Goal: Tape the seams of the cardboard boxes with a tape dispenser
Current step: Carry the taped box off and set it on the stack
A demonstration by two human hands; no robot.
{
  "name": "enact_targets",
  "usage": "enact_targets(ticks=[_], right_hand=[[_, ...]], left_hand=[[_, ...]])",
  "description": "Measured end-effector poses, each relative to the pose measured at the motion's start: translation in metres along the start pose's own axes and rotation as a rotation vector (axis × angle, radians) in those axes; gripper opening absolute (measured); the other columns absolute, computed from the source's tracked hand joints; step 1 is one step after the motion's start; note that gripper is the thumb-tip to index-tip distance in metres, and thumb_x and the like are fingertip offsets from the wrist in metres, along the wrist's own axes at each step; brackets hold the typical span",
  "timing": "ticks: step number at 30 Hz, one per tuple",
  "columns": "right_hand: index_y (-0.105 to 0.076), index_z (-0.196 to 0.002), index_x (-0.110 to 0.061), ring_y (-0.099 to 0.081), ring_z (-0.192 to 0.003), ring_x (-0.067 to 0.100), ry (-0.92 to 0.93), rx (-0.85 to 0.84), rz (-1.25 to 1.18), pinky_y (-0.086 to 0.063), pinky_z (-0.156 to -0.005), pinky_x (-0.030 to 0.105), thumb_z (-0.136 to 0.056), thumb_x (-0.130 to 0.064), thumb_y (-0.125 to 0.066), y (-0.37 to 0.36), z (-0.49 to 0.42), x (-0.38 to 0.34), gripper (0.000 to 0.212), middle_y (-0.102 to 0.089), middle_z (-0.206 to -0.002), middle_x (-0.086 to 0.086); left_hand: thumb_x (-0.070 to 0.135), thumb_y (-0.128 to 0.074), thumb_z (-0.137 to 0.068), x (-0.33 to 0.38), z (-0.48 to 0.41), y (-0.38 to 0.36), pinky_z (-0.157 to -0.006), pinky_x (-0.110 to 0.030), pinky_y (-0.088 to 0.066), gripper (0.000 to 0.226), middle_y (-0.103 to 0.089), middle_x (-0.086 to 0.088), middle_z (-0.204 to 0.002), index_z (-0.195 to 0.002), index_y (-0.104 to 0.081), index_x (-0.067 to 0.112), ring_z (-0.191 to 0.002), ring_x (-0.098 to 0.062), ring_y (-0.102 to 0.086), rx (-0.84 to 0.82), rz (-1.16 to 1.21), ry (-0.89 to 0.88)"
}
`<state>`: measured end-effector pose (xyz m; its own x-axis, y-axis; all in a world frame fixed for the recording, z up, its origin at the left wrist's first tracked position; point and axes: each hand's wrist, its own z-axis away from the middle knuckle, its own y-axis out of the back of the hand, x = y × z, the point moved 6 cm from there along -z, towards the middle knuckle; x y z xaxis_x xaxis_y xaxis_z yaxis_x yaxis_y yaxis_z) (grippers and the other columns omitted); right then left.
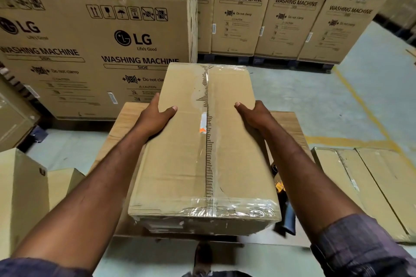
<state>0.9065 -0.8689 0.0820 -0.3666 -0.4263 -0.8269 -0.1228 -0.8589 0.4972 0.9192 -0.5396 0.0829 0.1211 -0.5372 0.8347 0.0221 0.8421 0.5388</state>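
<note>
A long brown cardboard box (pixel 180 153) lies in front of me, its centre seam and both end edges covered with clear tape. My left hand (pixel 155 117) grips its left side, thumb lying on the top face. My right hand (pixel 254 114) grips the right side the same way. The box sits over a wooden table (pixel 126 119). A dark object with an orange-yellow patch (pixel 281 189), possibly the tape dispenser, lies on the table at the box's right, mostly hidden by my right forearm.
Large washing machine cartons (pixel 94 51) stand stacked to the left, and a row of them (pixel 281 13) lines the back. Smaller boxes sit at the left (pixel 20 191) and flat ones at the right (pixel 371 186). Grey floor with yellow lines (pixel 360 101) lies right.
</note>
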Motion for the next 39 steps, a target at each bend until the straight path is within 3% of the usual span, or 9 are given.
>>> enact_targets(ticks=[2,6,13,21,28,34,39], right_hand=[[-0.050,-0.137,-0.011,-0.062,-0.116,0.028,-0.001,0.003,0.012,-0.052,-0.102,0.045,-0.082,-0.068,-0.068,0.006,0.018,0.003,0.081,-0.063,-0.131,0.005],[-0.055,-0.133,-0.009,-0.064,-0.112,0.028,0.003,0.017,0.036,-0.054,-0.099,0.042,-0.077,-0.074,-0.067,0.015,0.066,0.009,0.086,-0.066,-0.128,0.007],[-0.058,-0.133,-0.007,-0.065,-0.108,0.027,0.006,0.044,0.044,-0.051,-0.088,0.034,-0.090,-0.061,-0.066,0.032,0.167,0.034,0.069,-0.068,-0.125,0.007],[-0.055,-0.137,-0.011,-0.063,-0.103,0.026,-0.018,0.050,0.057,-0.047,-0.083,0.033,-0.090,-0.065,-0.063,0.071,0.256,0.070,0.073,-0.066,-0.125,0.006],[-0.057,-0.137,-0.009,-0.058,-0.099,0.021,0.015,0.076,0.030,-0.043,-0.083,0.030,-0.097,-0.052,-0.062,0.109,0.293,0.096,0.059,-0.065,-0.127,0.006],[-0.055,-0.139,-0.009,-0.059,-0.098,0.024,0.003,0.079,0.060,-0.043,-0.081,0.030,-0.094,-0.058,-0.062,0.158,0.297,0.134,0.067,-0.066,-0.127,0.009],[-0.057,-0.135,-0.008,-0.063,-0.108,0.028,-0.014,0.082,0.043,-0.046,-0.084,0.032,-0.091,-0.062,-0.064,0.218,0.287,0.181,0.070,-0.067,-0.126,0.009]], left_hand=[[0.051,-0.066,-0.088,-0.001,0.019,0.007,-0.093,-0.033,-0.048,0.056,-0.066,0.010,-0.123,-0.137,-0.053,0.028,-0.114,-0.017,-0.062,-0.004,0.032,-0.019],[0.048,-0.066,-0.089,-0.003,0.066,0.015,-0.089,-0.032,-0.049,0.046,-0.070,0.008,-0.118,-0.129,-0.062,0.026,-0.107,-0.016,-0.066,-0.003,0.071,-0.045],[0.034,-0.066,-0.095,0.004,0.168,0.020,-0.085,-0.028,-0.045,0.039,-0.069,0.001,-0.118,-0.131,-0.063,0.017,-0.105,-0.019,-0.065,0.003,0.114,-0.098],[0.043,-0.069,-0.090,0.005,0.251,0.001,-0.094,-0.034,-0.050,0.049,-0.068,0.003,-0.121,-0.134,-0.059,0.022,-0.108,-0.020,-0.065,-0.033,0.112,-0.091],[0.049,-0.069,-0.082,0.019,0.288,-0.032,-0.101,-0.042,-0.051,0.055,-0.071,0.004,-0.118,-0.130,-0.062,0.025,-0.106,-0.019,-0.067,-0.060,0.137,-0.109],[0.050,-0.070,-0.083,0.044,0.311,-0.082,-0.099,-0.042,-0.052,0.054,-0.072,0.003,-0.116,-0.128,-0.064,0.021,-0.103,-0.020,-0.068,-0.076,0.129,-0.092],[0.047,-0.069,-0.088,0.079,0.332,-0.145,-0.099,-0.042,-0.051,0.051,-0.070,0.002,-0.120,-0.131,-0.061,0.021,-0.107,-0.022,-0.066,-0.071,0.108,-0.094]])
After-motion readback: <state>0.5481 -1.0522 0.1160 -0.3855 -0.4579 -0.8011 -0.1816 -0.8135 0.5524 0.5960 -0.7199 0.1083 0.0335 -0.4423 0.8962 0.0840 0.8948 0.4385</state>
